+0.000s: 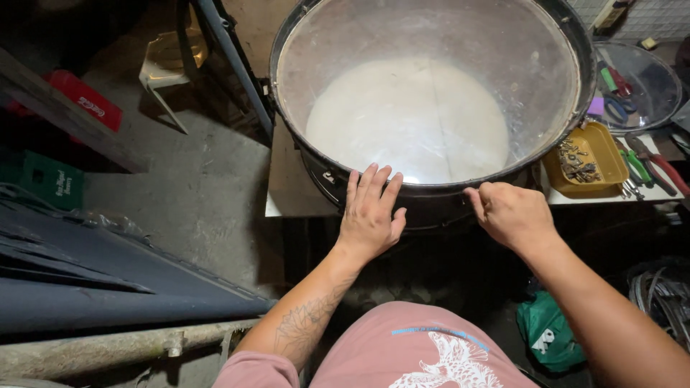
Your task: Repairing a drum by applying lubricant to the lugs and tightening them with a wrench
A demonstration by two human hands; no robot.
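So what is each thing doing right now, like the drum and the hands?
Drum: on the table, clear head facing up, lit from inside.
Left hand: flat on the rim, fingers spread.
Right hand: curled at the rim, pinching.
Yellow tray: holds small metal parts.
Pliers: lying closed.

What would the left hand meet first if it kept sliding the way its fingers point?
The left hand lies flat on the near rim of the big drum, fingers pointing away. Straight on, it would probably meet the clear drumhead just past the rim.
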